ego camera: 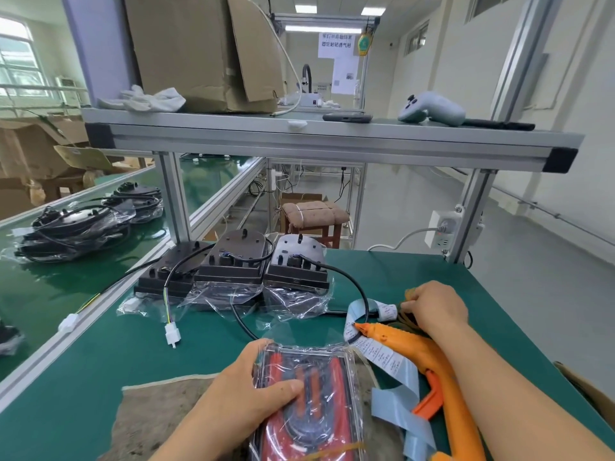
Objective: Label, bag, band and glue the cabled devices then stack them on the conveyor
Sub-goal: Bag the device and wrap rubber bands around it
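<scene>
A red and black device in a clear plastic bag (319,404) lies in front of me on a brown cloth, with a yellow rubber band across its near end. My left hand (253,394) rests on the bag, thumb pressing its top. My right hand (432,311) reaches over the orange glue gun (429,361) and pinches rubber bands from a small pile (407,316). A strip of labels on blue backing (382,354) curls beside the gun. Three unbagged black devices (233,271) with cables stand at the table's back on loose bags. Bagged devices (80,227) are stacked on the conveyor at left.
A green conveyor belt (50,294) runs along the left behind an aluminium rail. An overhead shelf (326,138) holds a cardboard box, white gloves, a phone and a grey handheld device. A power strip (444,231) hangs on the right post. A stool stands beyond the table.
</scene>
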Demonstrator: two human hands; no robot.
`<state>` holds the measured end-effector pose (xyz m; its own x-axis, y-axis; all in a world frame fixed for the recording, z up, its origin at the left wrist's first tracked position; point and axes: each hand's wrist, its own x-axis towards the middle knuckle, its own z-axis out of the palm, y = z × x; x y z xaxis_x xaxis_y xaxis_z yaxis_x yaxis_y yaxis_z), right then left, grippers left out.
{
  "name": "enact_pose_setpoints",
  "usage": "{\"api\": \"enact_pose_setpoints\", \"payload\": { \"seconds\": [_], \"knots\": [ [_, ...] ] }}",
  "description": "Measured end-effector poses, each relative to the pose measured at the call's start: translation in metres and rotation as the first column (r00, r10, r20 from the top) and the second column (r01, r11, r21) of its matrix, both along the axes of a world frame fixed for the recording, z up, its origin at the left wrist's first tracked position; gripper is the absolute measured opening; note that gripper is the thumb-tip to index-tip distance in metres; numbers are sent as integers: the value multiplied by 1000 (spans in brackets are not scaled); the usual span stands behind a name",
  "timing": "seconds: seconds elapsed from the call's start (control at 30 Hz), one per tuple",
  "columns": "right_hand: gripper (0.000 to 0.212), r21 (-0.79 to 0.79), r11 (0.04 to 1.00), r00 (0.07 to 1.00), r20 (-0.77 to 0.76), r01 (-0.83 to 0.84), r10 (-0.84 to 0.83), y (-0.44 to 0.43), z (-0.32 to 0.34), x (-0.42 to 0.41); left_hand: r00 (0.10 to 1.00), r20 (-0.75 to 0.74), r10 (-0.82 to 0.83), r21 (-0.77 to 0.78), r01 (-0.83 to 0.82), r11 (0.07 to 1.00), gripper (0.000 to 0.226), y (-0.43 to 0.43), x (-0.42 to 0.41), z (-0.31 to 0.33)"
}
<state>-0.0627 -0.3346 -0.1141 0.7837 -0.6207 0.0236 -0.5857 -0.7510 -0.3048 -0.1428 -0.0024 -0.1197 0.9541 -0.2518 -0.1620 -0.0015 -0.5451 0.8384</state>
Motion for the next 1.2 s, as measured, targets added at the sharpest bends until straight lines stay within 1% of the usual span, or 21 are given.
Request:
{"api": "enact_pose_setpoints", "payload": {
  "seconds": [0.13,0.2,0.27,0.33,0.4,0.43,0.47,0.5,0.57,0.63,0.67,0.7,0.73,0.77,0.8,0.9,0.97,1.0,1.07,1.13,1.2],
  "knots": [
    [15,-2,1000,998,56,24,-24,-6,3,-6,1000,8,-10,29,10,1000,88,0,-1,2],
    [16,-16,1000,981,193,12,-9,-10,7,-11,1000,26,-17,43,16,999,94,0,-2,2],
    [18,0,1000,924,381,-22,20,-11,15,-18,998,44,-40,72,37,997,102,1,-2,2],
    [18,69,995,855,518,-72,26,-5,30,-26,997,65,-33,91,27,995,110,1,-2,6],
    [18,231,959,800,600,-163,-9,7,46,-37,987,151,49,47,-57,997,108,1,-1,14],
    [18,356,902,773,634,-245,-41,17,54,-45,969,222,109,3,-113,994,102,1,0,19],
    [17,478,809,755,652,-342,-67,30,61,-54,941,295,166,-53,-157,986,93,-1,0,24],
    [16,575,690,754,654,-439,-65,45,67,-64,911,357,205,-108,-177,978,82,-4,1,30],
    [20,703,391,771,637,-594,26,80,74,-84,892,405,200,-171,-140,975,66,-16,2,42],
    [26,771,81,774,619,-631,137,114,75,-98,949,302,92,-256,-12,967,59,-30,1,53],
    [25,787,-35,773,613,-616,166,128,74,-102,979,202,10,-347,62,936,53,-35,0,57],
    [22,793,-112,775,609,-598,169,138,73,-106,992,106,-74,-451,115,885,45,-37,-1,60],
    [20,798,-153,784,602,-583,153,145,71,-108,992,32,-126,-533,123,837,39,-37,-3,61],
    [18,803,-163,793,594,-574,134,149,70,-109,991,-11,-133,-583,102,806,38,-35,-4,61],
    [17,811,-143,803,584,-568,122,151,67,-110,994,-33,-106,-610,64,790,40,-32,-5,59],
    [14,843,-50,832,538,-536,139,152,56,-110,998,-54,16,-641,-47,766,46,-25,-4,51],
    [14,859,5,851,506,-512,140,155,48,-109,996,-86,31,-676,-81,732,38,-22,-4,48],
    [15,862,45,858,495,-504,136,158,45,-108,994,-109,12,-702,-86,707,31,-21,-5,48],
    [13,840,175,858,496,-513,137,163,40,-104,988,-149,-42,-744,-84,663,20,-24,-8,46],
    [7,797,301,851,507,-523,137,166,33,-100,981,-180,-76,-789,-98,606,20,-28,-11,44],
    [9,773,395,862,493,-496,118,167,25,-92,972,-215,-97,-843,-135,521,23,-32,-13,42]
  ]
}}
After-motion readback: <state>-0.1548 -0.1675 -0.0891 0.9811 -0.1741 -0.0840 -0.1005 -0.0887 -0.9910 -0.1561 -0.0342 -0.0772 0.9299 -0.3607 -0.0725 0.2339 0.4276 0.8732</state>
